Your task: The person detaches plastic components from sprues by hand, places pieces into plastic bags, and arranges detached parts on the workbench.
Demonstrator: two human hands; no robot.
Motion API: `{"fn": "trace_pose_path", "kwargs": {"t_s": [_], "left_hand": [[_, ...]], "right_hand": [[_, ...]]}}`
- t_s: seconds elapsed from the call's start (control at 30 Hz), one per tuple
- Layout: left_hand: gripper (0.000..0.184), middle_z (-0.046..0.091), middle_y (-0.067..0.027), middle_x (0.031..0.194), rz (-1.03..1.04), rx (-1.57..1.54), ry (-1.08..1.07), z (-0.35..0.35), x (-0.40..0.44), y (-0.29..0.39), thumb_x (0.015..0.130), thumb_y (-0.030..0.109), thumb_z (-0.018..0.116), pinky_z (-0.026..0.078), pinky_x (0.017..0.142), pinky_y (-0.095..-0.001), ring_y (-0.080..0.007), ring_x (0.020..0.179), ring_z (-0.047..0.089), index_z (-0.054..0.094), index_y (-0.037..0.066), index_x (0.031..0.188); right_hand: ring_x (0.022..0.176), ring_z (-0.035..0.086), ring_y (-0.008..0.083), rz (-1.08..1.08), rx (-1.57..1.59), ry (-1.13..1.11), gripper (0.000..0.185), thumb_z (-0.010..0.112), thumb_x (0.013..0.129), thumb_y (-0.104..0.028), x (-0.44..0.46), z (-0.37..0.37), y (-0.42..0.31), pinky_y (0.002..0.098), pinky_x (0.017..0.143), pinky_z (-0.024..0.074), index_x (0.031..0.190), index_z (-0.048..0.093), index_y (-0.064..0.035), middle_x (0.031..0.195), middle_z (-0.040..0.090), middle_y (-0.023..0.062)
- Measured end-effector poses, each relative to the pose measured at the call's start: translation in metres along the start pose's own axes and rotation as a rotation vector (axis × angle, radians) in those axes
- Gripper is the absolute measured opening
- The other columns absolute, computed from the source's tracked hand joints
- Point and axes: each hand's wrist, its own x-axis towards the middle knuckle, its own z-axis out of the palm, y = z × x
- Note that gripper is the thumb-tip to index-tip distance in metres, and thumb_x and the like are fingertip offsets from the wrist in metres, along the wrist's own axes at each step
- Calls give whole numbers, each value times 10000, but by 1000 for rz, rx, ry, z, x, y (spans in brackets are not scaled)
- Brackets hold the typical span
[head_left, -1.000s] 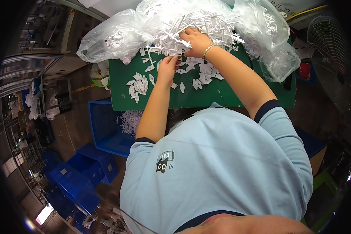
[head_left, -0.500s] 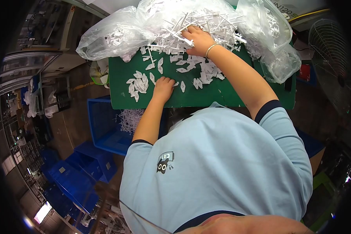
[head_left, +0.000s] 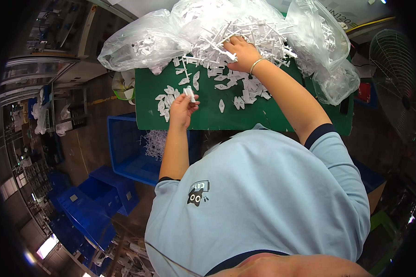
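Observation:
My left hand point(head_left: 182, 110) is raised over the near left part of the green table point(head_left: 208, 119), its fingers closed on white plastic pieces point(head_left: 189, 93). My right hand point(head_left: 243, 54) rests at the near edge of a big heap of white plastic sprues point(head_left: 263, 37), fingers spread, their tips partly hidden among the sprues. A small pile of flat white pieces point(head_left: 167, 102) lies just left of my left hand. Below my right hand, more flat white pieces point(head_left: 250, 88) are scattered on the green surface.
Clear plastic bags of white parts point(head_left: 141, 44) point(head_left: 321, 41) flank the heap. Below the table's left edge stands a blue bin point(head_left: 125, 159) with white sprues point(head_left: 155, 142) in it. Other blue bins point(head_left: 90, 212) sit on the floor at lower left. A fan point(head_left: 393, 64) is at right.
My left hand moved from the heap's edge down to the table, then lifted leftward, and white pieces now show in its fingers. My right hand has stayed at the heap.

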Motion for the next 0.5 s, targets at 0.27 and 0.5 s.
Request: {"fn": "trace_pose_path", "kwargs": {"t_s": [0.27,0.5], "left_hand": [[189,693,-107,884,270,109,41,30,4,122,929,167,611,531,593,-236,-119,646,627,587,11,1032],[350,683,-122,953,471,189,-182,164,67,188,929,156,590,552,725,-278,-191,779,669,565,-85,1182]], "right_hand": [[1251,443,292,-3,18,-7,715,780,646,-196,-1,-1,-1,408,973,461,1295,486,-132,1231,508,122],[1262,434,288,-3,16,-19,702,782,649,-207,-2,-2,-1,405,975,460,1284,494,-124,1232,506,122]]}}
